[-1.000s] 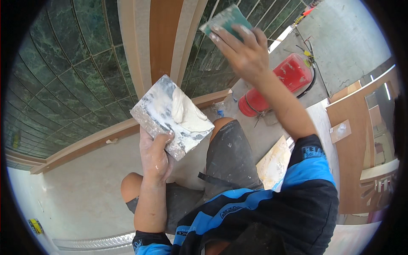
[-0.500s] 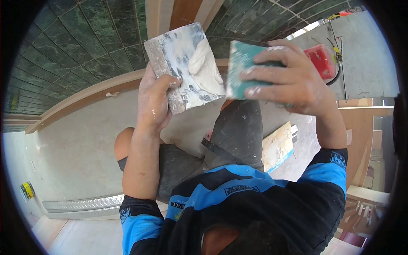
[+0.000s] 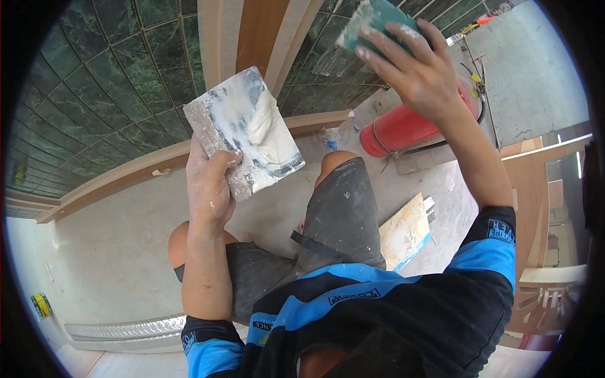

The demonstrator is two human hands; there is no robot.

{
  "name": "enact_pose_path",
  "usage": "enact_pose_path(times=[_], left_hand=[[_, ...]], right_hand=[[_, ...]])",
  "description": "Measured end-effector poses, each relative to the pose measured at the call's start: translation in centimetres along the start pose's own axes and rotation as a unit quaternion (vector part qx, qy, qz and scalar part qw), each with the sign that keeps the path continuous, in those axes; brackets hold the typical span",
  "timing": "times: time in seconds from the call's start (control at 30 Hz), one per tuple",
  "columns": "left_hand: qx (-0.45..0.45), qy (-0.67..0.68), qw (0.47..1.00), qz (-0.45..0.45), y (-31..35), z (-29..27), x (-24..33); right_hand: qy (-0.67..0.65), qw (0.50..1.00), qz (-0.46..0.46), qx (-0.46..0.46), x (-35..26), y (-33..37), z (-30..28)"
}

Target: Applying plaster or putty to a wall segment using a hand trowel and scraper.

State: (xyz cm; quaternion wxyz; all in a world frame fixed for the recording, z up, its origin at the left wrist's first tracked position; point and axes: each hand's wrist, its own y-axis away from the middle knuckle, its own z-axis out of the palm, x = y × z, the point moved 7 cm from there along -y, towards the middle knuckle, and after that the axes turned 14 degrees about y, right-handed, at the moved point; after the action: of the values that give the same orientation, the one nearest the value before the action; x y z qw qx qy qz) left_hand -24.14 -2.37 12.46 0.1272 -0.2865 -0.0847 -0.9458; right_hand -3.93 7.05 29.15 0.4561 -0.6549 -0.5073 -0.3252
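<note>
My left hand (image 3: 211, 179) is closed on the grey edge of a flat rectangular putty blade (image 3: 214, 113), thumb on top. Thick white putty (image 3: 270, 132) sits heaped on its face, with thinner smears around. Higher up on the right, my right hand (image 3: 416, 72) grips a thin green spreader (image 3: 372, 24), fingers spread across its face and whitish paste along its left edge. The spreader is over the dark green tiled wall (image 3: 145, 69); whether it touches the tiles I cannot tell. Pale smears (image 3: 334, 60) show on the tiles beside it.
A wooden post (image 3: 257, 38) splits the tiled wall, with wooden trim (image 3: 113, 176) along its foot. A red cylinder (image 3: 397, 132) like a fire extinguisher lies under my right forearm. A putty-smeared board (image 3: 403, 233) rests by my knee. A ridged metal strip (image 3: 132, 329) lies at lower left.
My right hand has moved up with the green spreader, away from the putty blade and toward the tiled wall. The left hand with the blade has shifted down and left.
</note>
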Motion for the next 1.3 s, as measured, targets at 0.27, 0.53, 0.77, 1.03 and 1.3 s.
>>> enact_pose_path(times=[0.27,0.53,0.77,1.03,1.3], left_hand=[[-0.006,-0.012,1.0,-0.024,0.0,1.0,-0.7],[0.002,-0.017,1.0,-0.022,0.3,0.1,-0.5],[-0.019,-0.009,0.999,-0.032,0.4,0.6,-0.5],[0.004,-0.001,0.999,-0.042,0.1,0.8,-0.4],[0.003,0.004,0.999,-0.041,0.4,0.2,-0.6]], right_hand=[[0.122,0.991,0.013,0.053,-0.3,-0.9,5.3],[0.045,0.983,0.17,-0.043,0.7,0.5,2.8],[0.007,0.957,0.27,0.102,2.7,-3.0,1.8],[0.02,0.947,0.313,0.073,-2.5,-2.1,5.8],[-0.101,0.954,0.278,-0.051,-4.8,-0.2,6.5]])
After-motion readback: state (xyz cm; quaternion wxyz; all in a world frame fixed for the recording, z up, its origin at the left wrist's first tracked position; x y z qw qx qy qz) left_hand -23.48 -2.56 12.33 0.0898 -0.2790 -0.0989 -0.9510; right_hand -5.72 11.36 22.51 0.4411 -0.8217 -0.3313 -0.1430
